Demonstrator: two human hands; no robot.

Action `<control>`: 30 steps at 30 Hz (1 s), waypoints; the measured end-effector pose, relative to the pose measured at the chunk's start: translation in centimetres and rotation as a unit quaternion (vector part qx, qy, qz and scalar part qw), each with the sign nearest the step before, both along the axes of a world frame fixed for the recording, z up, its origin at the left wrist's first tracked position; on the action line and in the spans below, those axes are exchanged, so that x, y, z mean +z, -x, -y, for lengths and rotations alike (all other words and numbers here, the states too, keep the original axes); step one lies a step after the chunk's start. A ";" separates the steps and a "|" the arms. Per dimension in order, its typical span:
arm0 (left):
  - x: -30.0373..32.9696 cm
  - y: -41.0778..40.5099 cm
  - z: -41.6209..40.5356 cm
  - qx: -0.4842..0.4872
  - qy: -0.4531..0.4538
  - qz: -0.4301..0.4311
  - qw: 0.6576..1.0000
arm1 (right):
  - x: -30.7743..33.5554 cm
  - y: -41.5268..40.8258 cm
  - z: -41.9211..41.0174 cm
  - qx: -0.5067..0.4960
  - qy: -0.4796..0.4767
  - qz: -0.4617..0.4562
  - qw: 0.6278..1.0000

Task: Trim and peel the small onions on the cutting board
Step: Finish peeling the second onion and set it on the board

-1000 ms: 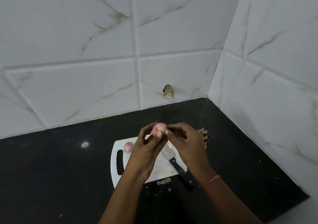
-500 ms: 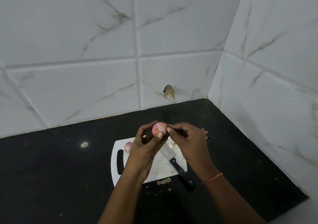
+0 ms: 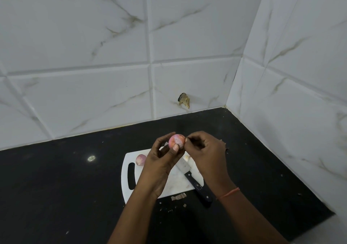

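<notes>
Holding the small pink, partly peeled onion between thumb and fingertips, the left hand lifts it above the white plastic cutting board on the black worktop. The right hand pinches at the onion's right side — probably a flap of skin, too small to confirm. Peeling goes best pulling along the bulb while the left hand turns it. Below the hands lie a black-handled knife and a second onion — seemingly unpeeled.

Black countertop carries white cutting board and peel scraps.
</notes>
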State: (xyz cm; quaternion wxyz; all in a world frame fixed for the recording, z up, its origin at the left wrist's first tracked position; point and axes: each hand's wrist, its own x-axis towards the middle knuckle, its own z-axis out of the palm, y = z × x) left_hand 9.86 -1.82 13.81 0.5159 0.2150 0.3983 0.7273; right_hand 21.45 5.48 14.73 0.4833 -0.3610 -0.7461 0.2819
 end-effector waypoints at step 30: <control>0.4 -1.1 -0.6 -0.021 0.097 0.030 0.995 | 0.6 0.2 0.3 0.088 0.265 -0.004 0.960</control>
